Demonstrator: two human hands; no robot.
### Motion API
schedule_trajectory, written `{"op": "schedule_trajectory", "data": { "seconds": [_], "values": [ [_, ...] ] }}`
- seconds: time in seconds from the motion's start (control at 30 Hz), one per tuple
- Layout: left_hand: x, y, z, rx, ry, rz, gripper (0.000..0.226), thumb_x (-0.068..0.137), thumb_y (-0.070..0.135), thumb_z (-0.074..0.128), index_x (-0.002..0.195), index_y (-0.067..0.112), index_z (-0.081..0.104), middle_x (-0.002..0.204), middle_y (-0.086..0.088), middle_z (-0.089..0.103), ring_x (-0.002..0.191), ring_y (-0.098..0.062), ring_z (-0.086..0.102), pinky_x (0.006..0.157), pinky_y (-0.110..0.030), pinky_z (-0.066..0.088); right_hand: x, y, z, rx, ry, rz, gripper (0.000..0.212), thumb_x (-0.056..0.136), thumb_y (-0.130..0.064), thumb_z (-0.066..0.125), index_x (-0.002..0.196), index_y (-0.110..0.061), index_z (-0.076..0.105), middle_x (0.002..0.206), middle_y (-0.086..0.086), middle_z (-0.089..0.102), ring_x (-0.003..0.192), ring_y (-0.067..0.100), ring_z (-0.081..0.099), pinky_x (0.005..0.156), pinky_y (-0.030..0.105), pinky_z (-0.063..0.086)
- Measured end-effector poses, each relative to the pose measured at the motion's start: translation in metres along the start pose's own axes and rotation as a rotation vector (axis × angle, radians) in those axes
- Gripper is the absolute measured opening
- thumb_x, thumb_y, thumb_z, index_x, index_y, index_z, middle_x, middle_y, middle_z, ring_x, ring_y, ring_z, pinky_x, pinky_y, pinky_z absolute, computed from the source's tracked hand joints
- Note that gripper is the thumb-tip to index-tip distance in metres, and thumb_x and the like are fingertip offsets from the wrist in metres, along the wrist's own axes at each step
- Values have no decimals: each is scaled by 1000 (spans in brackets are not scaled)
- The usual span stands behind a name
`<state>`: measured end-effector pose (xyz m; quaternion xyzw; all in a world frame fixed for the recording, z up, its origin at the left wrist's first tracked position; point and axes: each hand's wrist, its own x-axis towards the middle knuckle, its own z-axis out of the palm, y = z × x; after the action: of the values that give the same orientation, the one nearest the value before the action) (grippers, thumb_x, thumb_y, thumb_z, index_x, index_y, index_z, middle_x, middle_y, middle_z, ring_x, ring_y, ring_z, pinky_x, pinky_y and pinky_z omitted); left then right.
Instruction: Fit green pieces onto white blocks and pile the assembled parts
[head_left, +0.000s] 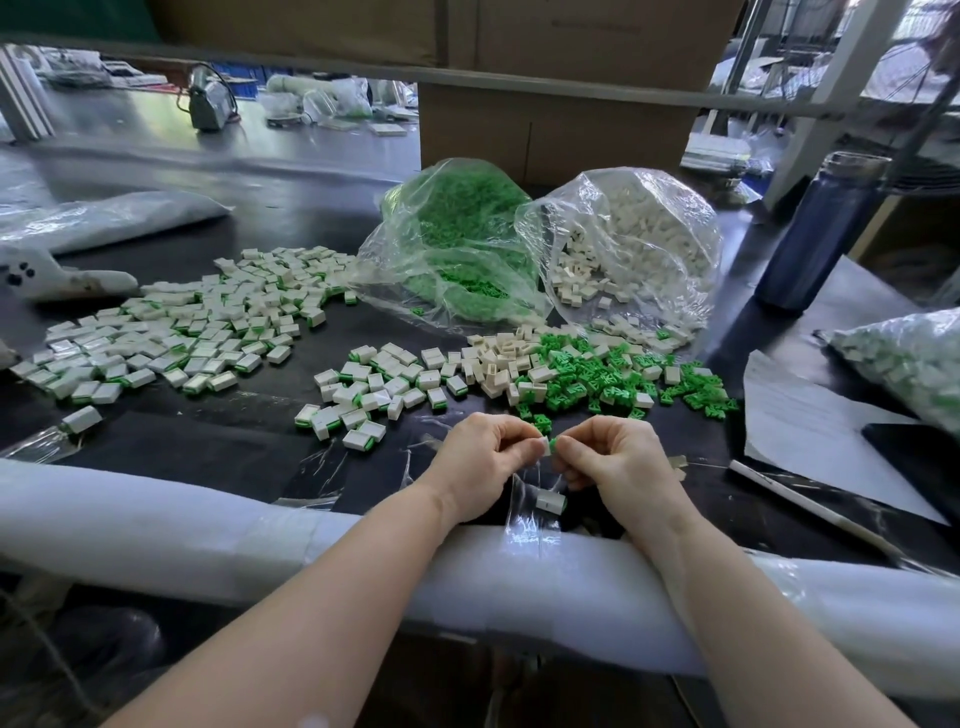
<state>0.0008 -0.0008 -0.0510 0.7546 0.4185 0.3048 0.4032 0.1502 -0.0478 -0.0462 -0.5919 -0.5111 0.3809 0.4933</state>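
low in the centre of the frame the left hand pinches a white block and the right hand pinches a green piece, the two parts touching end to end between the fingertips; both sets of fingers are curled tight on their part; one assembled part lies just below the hands; the finished pile spreads at middle left; loose green pieces lie right of centre; a skewed push could jam or pop the green piece away, since the pinch is small.
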Motion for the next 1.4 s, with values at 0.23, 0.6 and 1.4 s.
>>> {"op": "schedule_trajectory", "data": {
  "seconds": [0.23,0.6,1.4],
  "values": [
    [-3,3,1,57,-31,38,17,88,18,62,100,9,70,85,0,66,79,-9,59,80,-24,49,-1,1,-1,-49,-35,0,17,83,-5,67,68,-12,66,57,4,67,53,14,60,53,22,52],
    [-5,10,2,-91,0,6,13,87,13,61,97,14,70,86,-14,69,76,-27,62,78,-38,52,-2,-1,-2,124,-20,-103,15,76,-3,73,65,-12,66,54,2,65,46,9,57,45,18,46],
    [-3,9,4,-112,-88,73,18,87,3,57,90,21,60,114,0,37,93,-10,49,81,-10,43,1,-1,1,95,-195,-38,18,89,-12,58,80,-12,73,68,9,63,61,11,55,57,18,47]
  ]
}}
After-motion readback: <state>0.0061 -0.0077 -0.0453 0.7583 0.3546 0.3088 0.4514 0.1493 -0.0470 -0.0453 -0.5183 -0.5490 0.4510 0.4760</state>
